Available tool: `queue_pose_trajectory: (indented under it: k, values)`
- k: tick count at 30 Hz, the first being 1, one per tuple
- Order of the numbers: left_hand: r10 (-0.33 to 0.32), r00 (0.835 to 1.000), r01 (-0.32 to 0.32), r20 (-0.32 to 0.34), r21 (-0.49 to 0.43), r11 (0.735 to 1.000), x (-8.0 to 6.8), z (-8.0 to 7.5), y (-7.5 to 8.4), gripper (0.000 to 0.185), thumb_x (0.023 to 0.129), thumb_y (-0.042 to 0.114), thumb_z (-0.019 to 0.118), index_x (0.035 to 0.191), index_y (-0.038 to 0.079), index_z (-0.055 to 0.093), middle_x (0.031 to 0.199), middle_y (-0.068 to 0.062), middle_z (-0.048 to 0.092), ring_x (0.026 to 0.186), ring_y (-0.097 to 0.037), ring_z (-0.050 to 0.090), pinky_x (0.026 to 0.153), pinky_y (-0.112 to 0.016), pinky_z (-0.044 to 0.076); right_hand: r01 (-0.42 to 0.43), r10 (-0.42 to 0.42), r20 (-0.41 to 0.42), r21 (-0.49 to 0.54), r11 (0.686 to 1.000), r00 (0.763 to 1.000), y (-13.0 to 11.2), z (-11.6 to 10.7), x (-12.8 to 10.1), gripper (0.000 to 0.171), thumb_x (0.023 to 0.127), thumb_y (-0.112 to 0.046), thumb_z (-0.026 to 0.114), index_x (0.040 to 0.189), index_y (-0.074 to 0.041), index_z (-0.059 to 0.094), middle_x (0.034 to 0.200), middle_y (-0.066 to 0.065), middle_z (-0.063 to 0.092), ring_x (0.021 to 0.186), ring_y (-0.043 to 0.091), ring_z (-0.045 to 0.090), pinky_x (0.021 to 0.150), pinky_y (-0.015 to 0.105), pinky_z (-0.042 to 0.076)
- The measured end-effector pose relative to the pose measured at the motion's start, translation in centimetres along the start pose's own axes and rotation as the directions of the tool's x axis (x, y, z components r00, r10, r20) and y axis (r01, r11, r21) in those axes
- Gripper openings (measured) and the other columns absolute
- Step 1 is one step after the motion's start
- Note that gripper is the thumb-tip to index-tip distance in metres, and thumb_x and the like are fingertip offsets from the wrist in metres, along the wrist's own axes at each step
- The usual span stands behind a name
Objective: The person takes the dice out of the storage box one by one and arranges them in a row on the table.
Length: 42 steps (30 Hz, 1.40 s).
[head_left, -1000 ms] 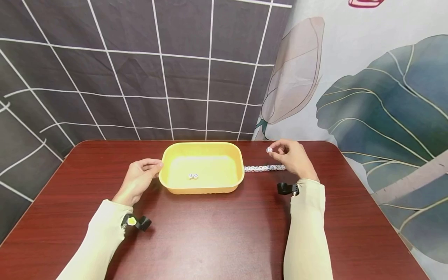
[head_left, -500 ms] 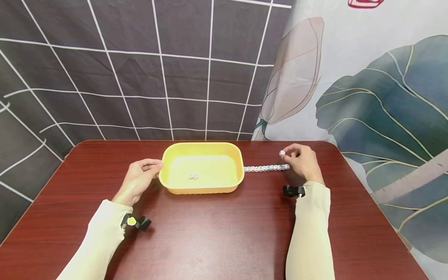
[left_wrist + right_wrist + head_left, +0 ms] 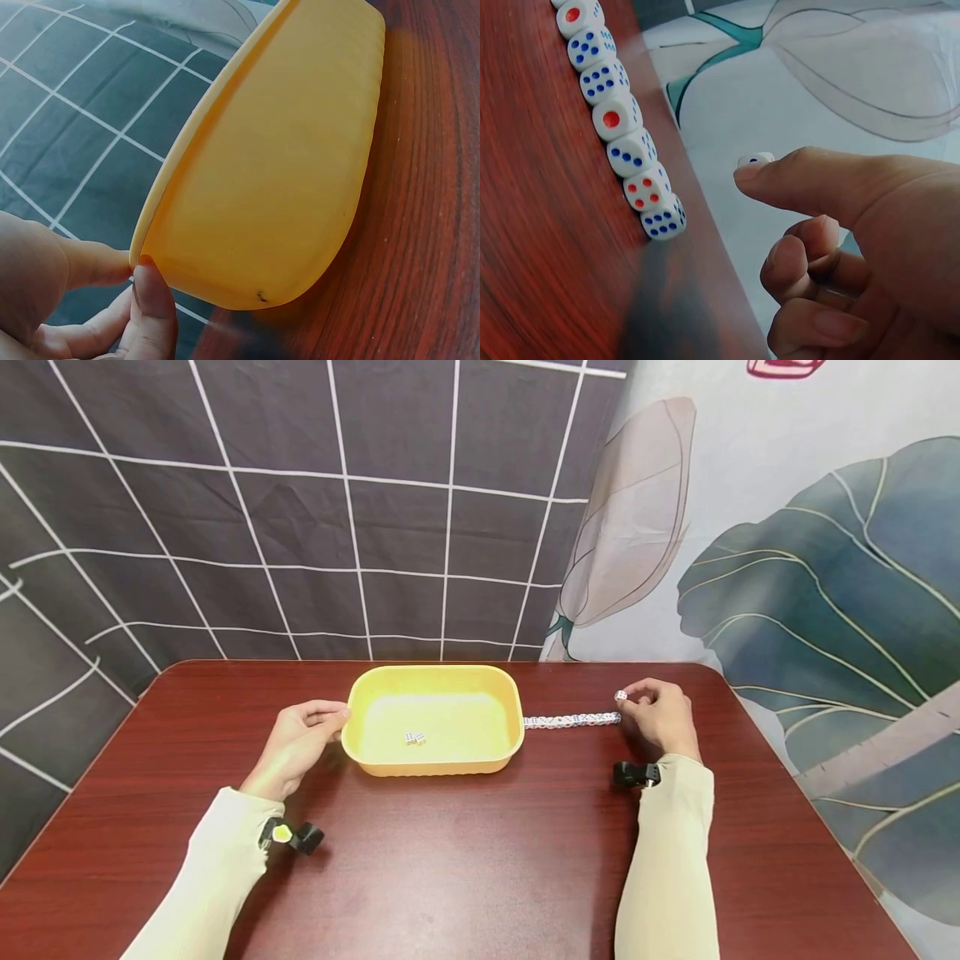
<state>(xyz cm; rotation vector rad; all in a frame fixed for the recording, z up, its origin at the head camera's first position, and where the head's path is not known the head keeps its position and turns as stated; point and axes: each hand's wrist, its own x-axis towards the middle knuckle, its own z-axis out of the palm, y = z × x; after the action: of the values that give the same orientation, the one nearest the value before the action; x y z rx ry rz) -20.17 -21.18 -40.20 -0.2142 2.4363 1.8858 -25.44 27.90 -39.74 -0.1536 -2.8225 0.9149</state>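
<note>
My left hand (image 3: pixel 296 743) pinches the left rim of a yellow plastic basin (image 3: pixel 432 767), thumb outside, as the left wrist view also shows. Two white dice (image 3: pixel 415 738) lie together on the basin's floor. Between thumb and forefinger my right hand (image 3: pixel 663 718) holds a single white die (image 3: pixel 621 696), mostly covered by the thumb in the right wrist view. That hand is just beyond the right end of a straight row of dice (image 3: pixel 572 721), which runs out from the basin's right side. The dice (image 3: pixel 617 116) in the row have blue and red pips and sit closely side by side.
The reddish-brown wooden table (image 3: pixel 442 860) carries everything. Behind it hangs a dark grey cloth (image 3: pixel 405 527) with white grid lines, and at the right a pale curtain (image 3: pixel 750 510) with leaf and flower prints.
My right hand has moved right and slightly toward me with the die, from above the row to past its end, uncovering the row's right end. The left hand and basin stay put.
</note>
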Motion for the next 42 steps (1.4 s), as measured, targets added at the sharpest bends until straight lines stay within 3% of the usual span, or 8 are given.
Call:
queue_pose_trajectory:
  k: [7,15,21,42]
  values:
    - [0.003,1.000,-0.003,-0.004,0.013,1.000,-0.1,-0.1,0.1,0.041,0.102,0.016,0.062,0.131,-0.011,0.058,0.083,0.016,0.068,0.074,0.003,0.063,0.078,-0.017,0.058,-0.077,0.077,0.021,-0.018,0.997,0.997,0.6,-0.1,-0.2,0.023,0.092,-0.021,0.071,0.108,-0.004,0.074,0.082,0.009,0.062,0.085,0.027,0.052,0.066,0.032,0.041]
    - [0.000,1.000,0.000,0.003,0.013,1.000,0.1,-0.1,0.1,0.042,0.102,0.017,0.062,0.133,-0.011,0.058,0.090,0.010,0.071,0.074,0.003,0.063,0.077,-0.016,0.057,-0.118,0.121,0.070,-0.046,0.992,0.990,1.6,0.2,-0.1,0.024,0.093,-0.021,0.070,0.108,-0.003,0.073,0.090,0.016,0.067,0.096,0.036,0.052,0.076,0.038,0.042]
    - [0.003,1.000,-0.003,0.003,0.029,1.000,0.0,-0.2,0.0,0.041,0.102,0.016,0.062,0.132,-0.011,0.058,0.089,0.011,0.070,0.075,0.002,0.064,0.078,-0.018,0.058,-0.134,0.141,0.111,-0.070,0.989,0.984,1.9,0.4,-0.1,0.021,0.094,-0.020,0.070,0.107,-0.004,0.073,0.093,0.017,0.068,0.095,0.035,0.055,0.076,0.038,0.043]
    - [-0.003,1.000,0.003,-0.003,0.031,1.000,-0.1,-0.1,0.0,0.040,0.102,0.016,0.062,0.131,-0.010,0.059,0.089,0.010,0.071,0.075,0.002,0.064,0.079,-0.018,0.058,-0.054,0.069,0.190,-0.082,0.995,0.979,2.1,0.5,0.1,0.018,0.094,-0.012,0.068,0.109,-0.006,0.074,0.081,0.009,0.066,0.079,0.026,0.057,0.066,0.031,0.041]
